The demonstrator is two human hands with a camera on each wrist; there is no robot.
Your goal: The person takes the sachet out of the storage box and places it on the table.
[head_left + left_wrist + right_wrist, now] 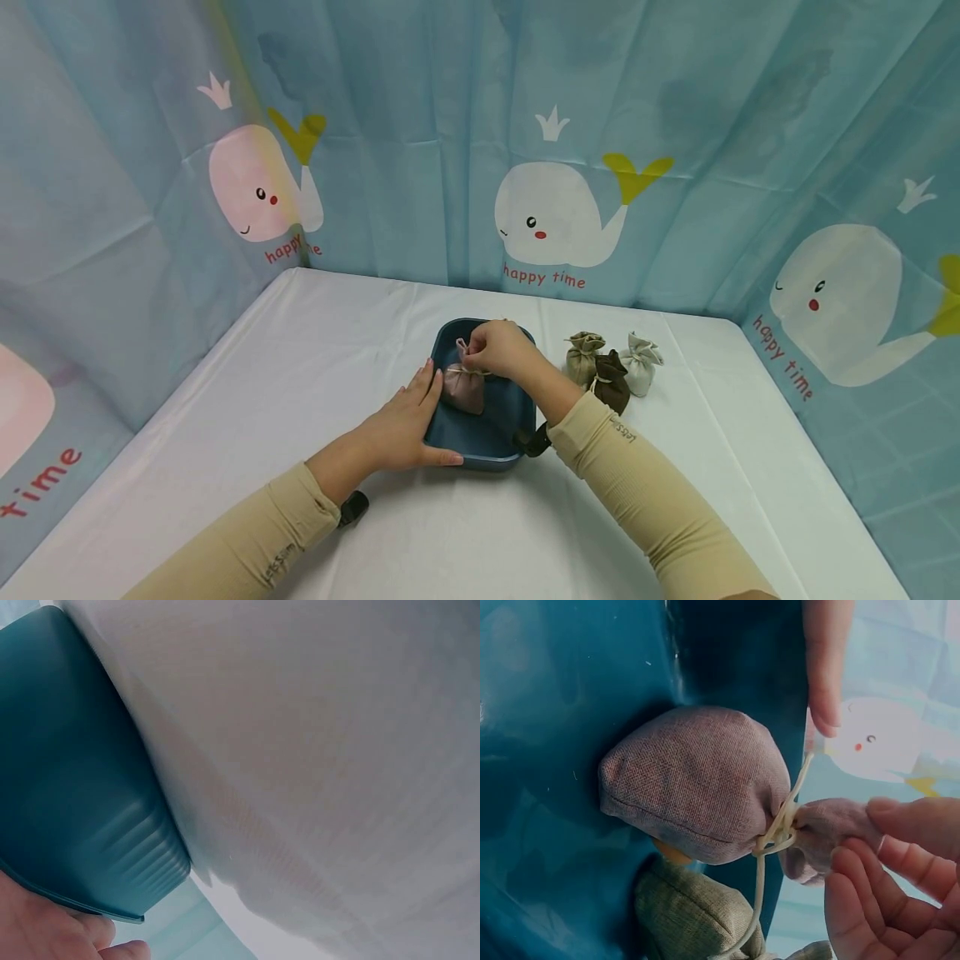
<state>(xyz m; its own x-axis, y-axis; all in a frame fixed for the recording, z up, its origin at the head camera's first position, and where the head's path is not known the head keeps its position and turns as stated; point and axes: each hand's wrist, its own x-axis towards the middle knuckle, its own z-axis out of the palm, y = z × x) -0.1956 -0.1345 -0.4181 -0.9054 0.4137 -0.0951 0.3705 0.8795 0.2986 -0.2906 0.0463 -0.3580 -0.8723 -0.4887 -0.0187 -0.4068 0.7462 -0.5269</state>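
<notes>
Pink pouch [463, 392], pinched by right hand [501, 350], is beside left hand [403, 423].

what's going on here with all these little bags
A person's right hand pinches the gathered neck of a mauve drawstring pouch inside a blue bin, while their left hand steadies the rim. A greenish pouch is also in the bin. Khaki, dark brown and off-white pouches sit on the white tablecloth, right of the bin.

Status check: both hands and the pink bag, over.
Right hand pinching gathered top of pink bag. Left hand on rim of blue bin. Pink bag inside bin. Green bag close beside it, possibly in the way.
</notes>
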